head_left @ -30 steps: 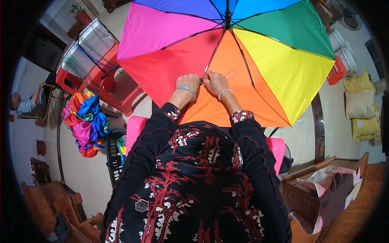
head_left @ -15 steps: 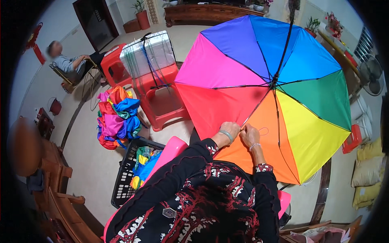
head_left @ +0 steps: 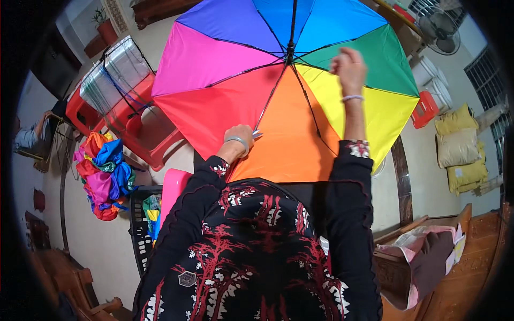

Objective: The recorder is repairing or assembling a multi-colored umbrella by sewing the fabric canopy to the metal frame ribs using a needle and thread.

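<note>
An opened rainbow-panelled umbrella (head_left: pixel 289 117) fills the space in front of me, its inside, black ribs and shaft facing me. At the seam of the red and orange panels, my left hand (head_left: pixel 239 139) is closed. Two silver blade tips, like those of small thread snips (head_left: pixel 258 134), stick out from it beside a rib. My right hand (head_left: pixel 350 72) is raised over the yellow and green panels, apart from the cloth, with fingers bent together and slightly blurred. Whatever its fingertips pinch is too small to make out.
Bundled colourful umbrellas (head_left: pixel 106 174) are heaped at the left, by a black basket (head_left: pixel 138 230) holding more. Red stools (head_left: pixel 144 131) carry a silver box (head_left: pixel 115 69). A fan (head_left: pixel 439 32), yellow sacks (head_left: pixel 458 144) and a wooden bench (head_left: pixel 396 275) stand right. A person (head_left: pixel 35 131) sits far left.
My right hand has lifted away from the seam, up and to the right. Silver blade tips now show at my left hand. The view has swung right, shifting the umbrella up and left.
</note>
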`<state>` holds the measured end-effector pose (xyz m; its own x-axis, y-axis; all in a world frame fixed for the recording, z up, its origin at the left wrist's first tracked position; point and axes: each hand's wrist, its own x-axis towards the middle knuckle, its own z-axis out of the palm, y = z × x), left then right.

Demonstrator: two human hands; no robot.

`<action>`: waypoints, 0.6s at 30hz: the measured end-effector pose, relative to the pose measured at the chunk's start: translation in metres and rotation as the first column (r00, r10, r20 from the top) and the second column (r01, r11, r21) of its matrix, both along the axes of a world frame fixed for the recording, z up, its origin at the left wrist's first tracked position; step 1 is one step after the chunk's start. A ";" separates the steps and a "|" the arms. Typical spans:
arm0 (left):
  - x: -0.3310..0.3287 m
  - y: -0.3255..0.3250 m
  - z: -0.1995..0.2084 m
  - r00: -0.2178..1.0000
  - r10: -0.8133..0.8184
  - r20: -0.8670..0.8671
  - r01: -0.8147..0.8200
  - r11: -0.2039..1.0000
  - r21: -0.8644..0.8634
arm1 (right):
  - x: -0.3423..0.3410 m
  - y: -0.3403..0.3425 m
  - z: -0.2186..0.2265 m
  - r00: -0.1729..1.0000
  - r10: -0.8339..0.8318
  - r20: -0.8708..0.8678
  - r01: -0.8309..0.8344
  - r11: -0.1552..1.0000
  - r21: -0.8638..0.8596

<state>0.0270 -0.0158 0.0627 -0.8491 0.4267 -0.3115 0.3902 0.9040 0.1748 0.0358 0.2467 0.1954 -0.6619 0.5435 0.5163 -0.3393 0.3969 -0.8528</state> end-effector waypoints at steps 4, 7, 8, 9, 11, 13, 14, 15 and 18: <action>-0.001 -0.002 0.005 0.999 -0.032 -0.008 0.031 0.999 -0.031 | 0.055 0.045 0.037 0.969 -0.218 -0.114 0.219 0.976 -0.004; -0.012 -0.009 0.016 0.997 -0.070 -0.027 0.068 0.996 -0.063 | 0.085 0.071 0.024 0.952 -0.302 -0.047 0.302 0.953 -0.011; -0.017 -0.013 0.021 0.995 -0.090 -0.033 0.086 0.992 -0.088 | 0.089 0.076 0.014 0.946 -0.323 0.013 0.323 0.945 -0.059; -0.026 -0.016 0.026 0.994 -0.111 -0.024 0.106 0.984 -0.140 | 0.090 0.081 0.000 0.943 -0.332 0.017 0.333 0.941 -0.058; -0.042 -0.029 0.037 0.994 -0.103 -0.034 0.095 0.978 -0.184 | 0.082 0.085 -0.030 0.967 -0.228 0.117 0.223 0.973 0.057; -0.058 -0.035 0.048 0.988 -0.129 -0.086 0.108 0.970 -0.217 | 0.074 0.071 -0.052 0.969 -0.152 0.193 0.149 0.988 0.028; -0.065 -0.040 0.052 0.980 -0.161 -0.116 0.126 0.956 -0.264 | 0.071 0.055 -0.053 0.969 -0.152 0.197 0.150 0.988 0.023; -0.075 -0.047 0.052 0.980 -0.163 -0.112 0.128 0.954 -0.271 | 0.069 0.040 -0.054 0.960 -0.075 0.269 0.093 0.994 -0.054; -0.104 -0.075 0.050 0.921 -0.274 -0.277 0.177 0.928 -0.328 | 0.065 0.008 -0.060 0.924 0.074 0.374 -0.025 0.991 -0.134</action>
